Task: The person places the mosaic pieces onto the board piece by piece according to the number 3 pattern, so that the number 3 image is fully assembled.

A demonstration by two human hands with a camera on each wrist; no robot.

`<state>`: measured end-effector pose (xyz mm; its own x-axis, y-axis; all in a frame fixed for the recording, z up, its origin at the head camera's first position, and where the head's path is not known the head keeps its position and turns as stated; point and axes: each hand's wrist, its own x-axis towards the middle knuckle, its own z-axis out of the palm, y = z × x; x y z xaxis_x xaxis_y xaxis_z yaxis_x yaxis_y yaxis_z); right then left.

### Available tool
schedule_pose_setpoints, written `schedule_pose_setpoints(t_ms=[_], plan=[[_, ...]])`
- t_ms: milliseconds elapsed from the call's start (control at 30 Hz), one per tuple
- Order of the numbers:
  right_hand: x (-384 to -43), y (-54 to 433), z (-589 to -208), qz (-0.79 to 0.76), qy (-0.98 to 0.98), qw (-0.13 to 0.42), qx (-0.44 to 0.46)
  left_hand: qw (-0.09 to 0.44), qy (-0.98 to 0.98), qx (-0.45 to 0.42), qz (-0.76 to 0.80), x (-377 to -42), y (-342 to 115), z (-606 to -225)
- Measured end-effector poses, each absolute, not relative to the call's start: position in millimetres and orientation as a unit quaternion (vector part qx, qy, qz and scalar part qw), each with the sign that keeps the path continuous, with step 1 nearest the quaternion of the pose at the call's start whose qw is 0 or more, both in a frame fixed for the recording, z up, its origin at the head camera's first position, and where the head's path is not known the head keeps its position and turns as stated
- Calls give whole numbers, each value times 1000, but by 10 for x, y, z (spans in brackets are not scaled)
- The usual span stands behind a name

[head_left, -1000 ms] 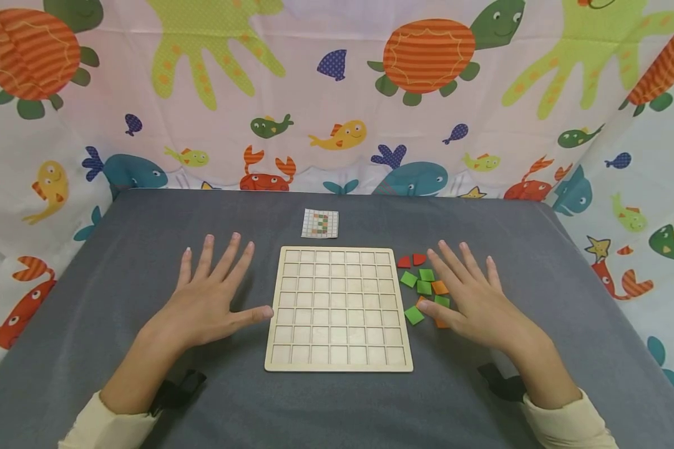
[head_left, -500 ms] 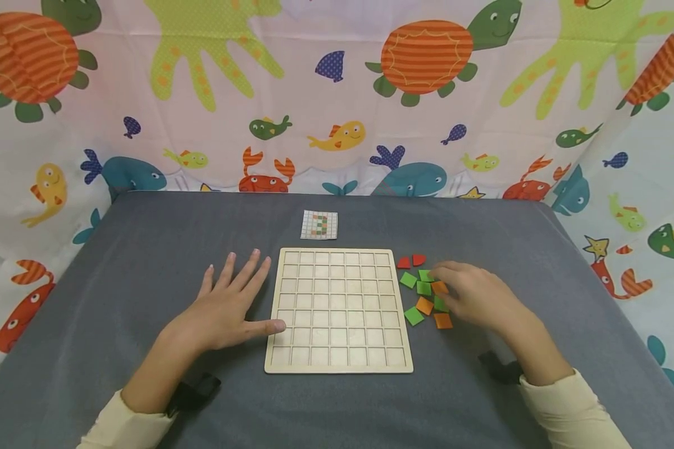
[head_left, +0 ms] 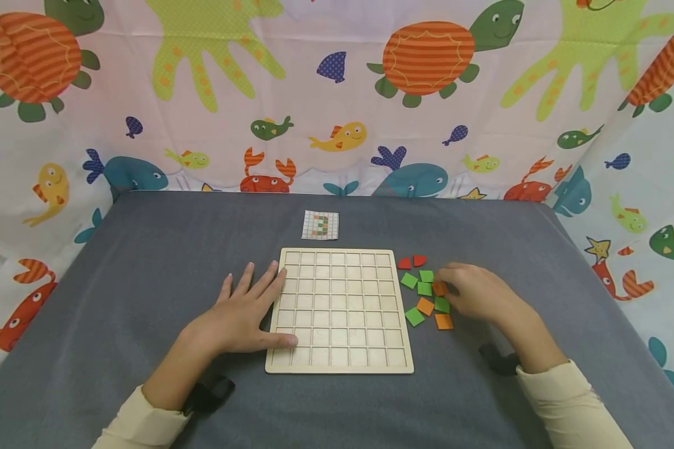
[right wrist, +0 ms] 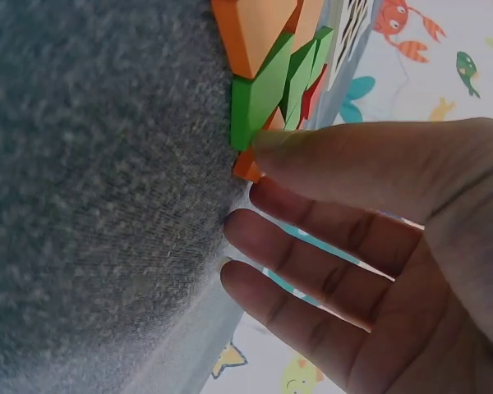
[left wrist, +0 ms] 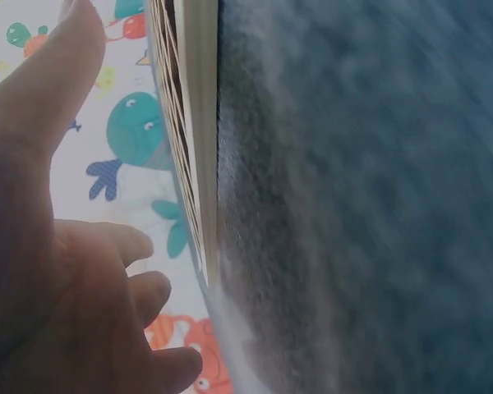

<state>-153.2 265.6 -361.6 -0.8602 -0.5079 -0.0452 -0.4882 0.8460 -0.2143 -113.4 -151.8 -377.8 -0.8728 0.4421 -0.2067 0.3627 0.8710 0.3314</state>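
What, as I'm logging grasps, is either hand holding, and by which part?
The left hand holds nothing. The right hand is at the edge of an orange tile; whether it grips it cannot be told.

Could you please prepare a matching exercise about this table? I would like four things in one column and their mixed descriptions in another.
Things:
1. Wooden board
2. Paper card
3. Red pieces
4. Green pieces

Descriptions:
A. Five visible, beside the board
B. Lies beyond the board's far edge
C. Largest of the four, with square compartments
D. Only two visible

Right pairs: 1-C, 2-B, 3-D, 4-A
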Motion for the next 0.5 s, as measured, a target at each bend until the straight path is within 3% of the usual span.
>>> schedule_pose_setpoints(t_ms=[500], plan=[[-1645,2672,-3621,-108,953,64,-276,164,946,233,155,-1134,-1482,-3803]])
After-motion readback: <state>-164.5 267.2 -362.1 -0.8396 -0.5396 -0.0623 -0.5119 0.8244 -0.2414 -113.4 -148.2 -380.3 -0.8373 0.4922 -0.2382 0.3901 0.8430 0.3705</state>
